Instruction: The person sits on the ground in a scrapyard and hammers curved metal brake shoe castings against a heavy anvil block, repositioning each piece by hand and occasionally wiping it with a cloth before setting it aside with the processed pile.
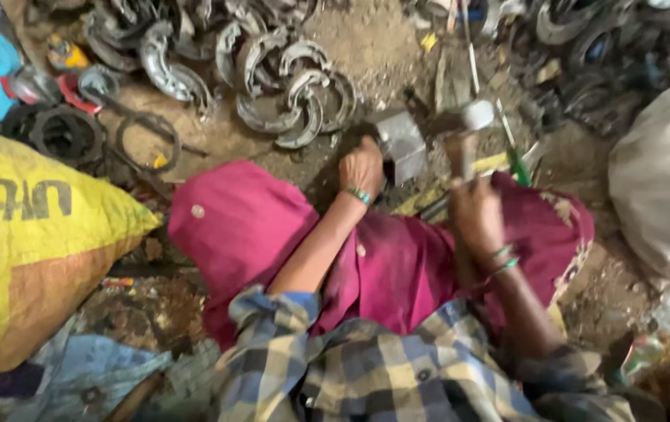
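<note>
I am sitting on the dirt floor with my knees under the magenta cloth [272, 234], and everything here I place from the grey metal block [402, 144] that stands on the ground just beyond my knees; my left hand [362, 166] is pressed against the near-left side of that block, fingers curled down onto something dark at its foot, though the blur keeps me from telling just what piece I pin there; my right hand [475, 211] is closed tight round the wooden handle of the hammer [471, 129], whose pale head is raised just to the right of the block and a little above it; so I judge this to be the striking step, with the work steadied by one hand and the blow lifted by the other; the next move, as I see it, calls for a straight drop onto the piece at the block, clear of my left fingers, which sit very near the landing spot; beyond the block to the left lies a heap of curved brake shoes [288, 94], and well left of it a yellow sack [30, 234]
</note>
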Demonstrator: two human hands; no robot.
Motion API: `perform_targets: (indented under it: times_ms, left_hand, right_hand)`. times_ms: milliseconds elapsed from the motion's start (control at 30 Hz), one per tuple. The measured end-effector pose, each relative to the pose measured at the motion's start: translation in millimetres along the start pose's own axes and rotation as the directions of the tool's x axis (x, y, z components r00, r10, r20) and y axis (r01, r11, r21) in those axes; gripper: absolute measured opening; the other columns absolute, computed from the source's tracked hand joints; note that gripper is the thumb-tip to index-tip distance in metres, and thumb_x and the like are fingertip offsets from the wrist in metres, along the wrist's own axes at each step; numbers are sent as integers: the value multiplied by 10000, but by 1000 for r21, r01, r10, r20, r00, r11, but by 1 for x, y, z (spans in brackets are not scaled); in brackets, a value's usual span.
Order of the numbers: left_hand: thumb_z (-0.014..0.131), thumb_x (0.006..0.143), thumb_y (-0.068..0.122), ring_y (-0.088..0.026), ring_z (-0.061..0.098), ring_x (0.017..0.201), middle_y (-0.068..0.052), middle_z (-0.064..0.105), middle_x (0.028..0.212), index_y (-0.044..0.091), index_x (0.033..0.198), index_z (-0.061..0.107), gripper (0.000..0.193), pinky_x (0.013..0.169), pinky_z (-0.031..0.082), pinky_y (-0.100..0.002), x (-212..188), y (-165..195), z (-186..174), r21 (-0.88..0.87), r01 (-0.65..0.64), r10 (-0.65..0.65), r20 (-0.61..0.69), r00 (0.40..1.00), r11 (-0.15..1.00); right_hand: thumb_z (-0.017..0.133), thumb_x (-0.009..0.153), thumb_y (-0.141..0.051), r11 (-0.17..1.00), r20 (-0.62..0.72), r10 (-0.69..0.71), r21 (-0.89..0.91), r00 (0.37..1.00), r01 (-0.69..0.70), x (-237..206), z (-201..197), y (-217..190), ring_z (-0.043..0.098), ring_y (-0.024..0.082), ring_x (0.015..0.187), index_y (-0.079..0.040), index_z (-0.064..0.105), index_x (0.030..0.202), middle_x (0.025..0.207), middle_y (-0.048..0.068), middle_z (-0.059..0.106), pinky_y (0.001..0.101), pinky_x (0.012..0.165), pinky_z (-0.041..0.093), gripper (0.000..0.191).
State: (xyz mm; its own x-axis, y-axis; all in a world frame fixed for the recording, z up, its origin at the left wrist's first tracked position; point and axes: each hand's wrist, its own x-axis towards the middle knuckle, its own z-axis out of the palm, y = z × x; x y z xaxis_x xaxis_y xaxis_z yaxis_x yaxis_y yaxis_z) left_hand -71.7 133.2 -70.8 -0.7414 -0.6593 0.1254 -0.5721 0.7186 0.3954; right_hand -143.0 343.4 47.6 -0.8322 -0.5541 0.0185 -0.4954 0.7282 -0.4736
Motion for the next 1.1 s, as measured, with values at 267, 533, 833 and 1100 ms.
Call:
perform_targets:
  times_ms: [267,533,833,1100]
  left_hand:
    - [507,970,118,-355,741,655,-210,715,743,19,947,569,119,554,593,-465,-5,5,1,-78,56,-50,85,995,995]
    - [518,975,105,-337,726,608,-182,698,682,30,939,572,100,514,576,-456,-1,4,2,-61,29,-27,26,999,998]
    - [514,953,114,-342,724,600,-203,690,682,12,929,556,113,500,577,-455,-5,5,3,-48,9,-9,-5,1000,999]
    - [509,964,93,-346,724,618,-204,694,727,25,940,557,87,530,584,-459,-8,4,1,-70,18,-21,-41,999,997]
  right_hand:
    - [561,1059,-514,689,-272,-216,638,938,343,-5,-105,22,651,167,720,-74,606,1341,952,97,691,334,633,545,524]
    - [610,1043,-302,999,239,-28,39,971,19,5,-1,-18,652,334,638,16,537,1167,755,165,635,438,553,490,348]
    - [446,1205,-371,766,-300,-245,524,922,374,8,-120,1,630,166,666,-36,543,1215,875,117,645,302,640,586,349]
    - [584,1055,-281,989,108,-72,135,992,57,-11,-36,-40,620,160,655,-7,562,1197,828,117,644,357,585,536,309]
